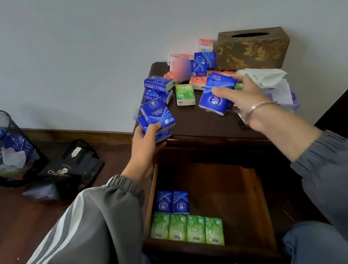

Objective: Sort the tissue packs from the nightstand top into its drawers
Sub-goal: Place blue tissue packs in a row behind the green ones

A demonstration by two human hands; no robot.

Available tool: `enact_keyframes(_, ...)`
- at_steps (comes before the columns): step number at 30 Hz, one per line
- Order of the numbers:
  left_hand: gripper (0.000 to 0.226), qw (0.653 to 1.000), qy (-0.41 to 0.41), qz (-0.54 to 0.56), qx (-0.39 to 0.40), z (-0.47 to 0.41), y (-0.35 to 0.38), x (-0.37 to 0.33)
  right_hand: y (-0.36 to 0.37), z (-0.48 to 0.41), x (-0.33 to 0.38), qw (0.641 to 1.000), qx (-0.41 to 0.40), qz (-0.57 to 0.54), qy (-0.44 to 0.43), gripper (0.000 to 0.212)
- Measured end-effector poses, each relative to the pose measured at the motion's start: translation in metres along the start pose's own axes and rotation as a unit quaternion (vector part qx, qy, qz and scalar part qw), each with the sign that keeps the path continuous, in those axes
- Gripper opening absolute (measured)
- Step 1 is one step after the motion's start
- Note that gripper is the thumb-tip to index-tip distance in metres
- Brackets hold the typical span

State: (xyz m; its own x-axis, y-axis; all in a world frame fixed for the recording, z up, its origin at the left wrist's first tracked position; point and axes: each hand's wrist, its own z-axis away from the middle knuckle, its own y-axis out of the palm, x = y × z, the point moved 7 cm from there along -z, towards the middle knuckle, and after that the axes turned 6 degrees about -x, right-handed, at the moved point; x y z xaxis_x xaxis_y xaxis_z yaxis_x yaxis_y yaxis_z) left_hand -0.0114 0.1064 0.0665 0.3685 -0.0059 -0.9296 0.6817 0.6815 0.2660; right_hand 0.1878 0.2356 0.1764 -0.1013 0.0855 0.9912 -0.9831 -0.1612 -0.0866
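Blue, green and pink tissue packs lie scattered on the dark wooden nightstand top (198, 124). My left hand (145, 142) grips a small stack of blue packs (157, 116) at the top's front left corner. My right hand (239, 99) holds another blue pack (214, 98) just above the top, towards the right. A single green pack (184, 94) stands between the two hands. Below, the open drawer (253, 198) holds two blue packs (172, 202) and a row of several green packs (186, 229) along its front left.
A gold patterned tissue box (251, 52) stands at the back right of the top, with crumpled white plastic (269, 80) beside it. On the floor to the left are a mesh waste bin (2, 148) and a black bag (74, 166). My knees are under the drawer.
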Motion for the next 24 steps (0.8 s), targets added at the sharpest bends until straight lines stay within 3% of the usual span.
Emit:
enact_keyframes(2, 0.042, 1.000, -0.012, 0.025, 0.009, 0.010, -0.016, 0.005, -0.012, 0.027, -0.013, 0.996, 0.066, -0.039, 0.038, 0.046)
enact_keyframes(6, 0.046, 0.996, -0.065, 0.063, 0.020, 0.047, -0.056, 0.042, -0.039, 0.084, -0.094, 0.971, 0.168, -0.038, 0.164, 0.057)
enact_keyframes(9, 0.021, 0.988, -0.112, 0.101, -0.029, 0.066, -0.083, 0.079, -0.039, 0.110, -0.178, 0.948, 0.160, 0.023, 0.274, 0.046)
enact_keyframes(11, 0.018, 0.981, -0.148, 0.113, -0.060, 0.074, -0.092, 0.100, -0.033, 0.111, -0.224, 0.942, 0.116, 0.048, 0.311, 0.044)
enact_keyframes(14, 0.019, 0.979, -0.174, 0.079, -0.072, 0.078, -0.098, 0.117, -0.015, 0.095, -0.265, 0.951, 0.051, 0.064, 0.298, 0.054)
enact_keyframes(18, 0.016, 0.984, -0.143, -0.002, -0.104, 0.071, -0.105, 0.114, 0.006, 0.071, -0.295, 0.961, 0.016, 0.122, 0.248, 0.062)
enact_keyframes(21, 0.015, 0.982, -0.153, -0.001, -0.109, 0.068, -0.105, 0.117, 0.017, 0.058, -0.315, 0.958, 0.031, 0.165, 0.233, 0.066)
enact_keyframes(24, 0.033, 0.980, -0.166, -0.016, -0.111, 0.065, -0.105, 0.121, 0.024, 0.057, -0.332, 0.948, 0.079, 0.211, 0.225, 0.064)
